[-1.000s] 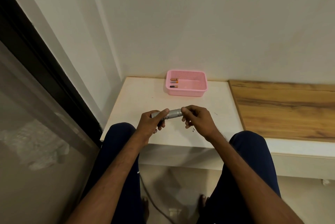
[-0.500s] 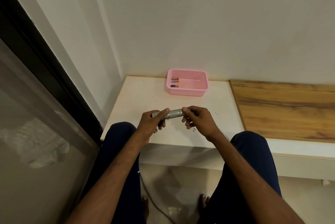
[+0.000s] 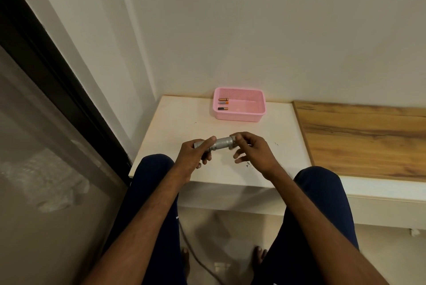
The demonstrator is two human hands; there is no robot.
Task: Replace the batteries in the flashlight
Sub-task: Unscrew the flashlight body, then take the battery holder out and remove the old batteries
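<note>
A small silver flashlight [image 3: 221, 143] lies level in the air above the white table [image 3: 184, 123]. My left hand [image 3: 192, 155] grips its left part, thumb on top. My right hand [image 3: 252, 151] pinches the flashlight's right end with thumb and forefinger; its other fingers are spread and blurred. A pink basket [image 3: 239, 116] stands at the back of the table against the wall. Three batteries [image 3: 223, 102] lie in the basket's left side, orange-tipped and side by side.
A wooden board [image 3: 364, 137] adjoins the table on the right. A dark-framed glass door [image 3: 46, 123] fills the left. My knees in dark trousers reach the table's front edge. A cable [image 3: 196, 257] runs across the floor below.
My right hand's lower fingers have opened out and blur while its thumb and forefinger stay on the flashlight's end. The left hand keeps its grip in place.
</note>
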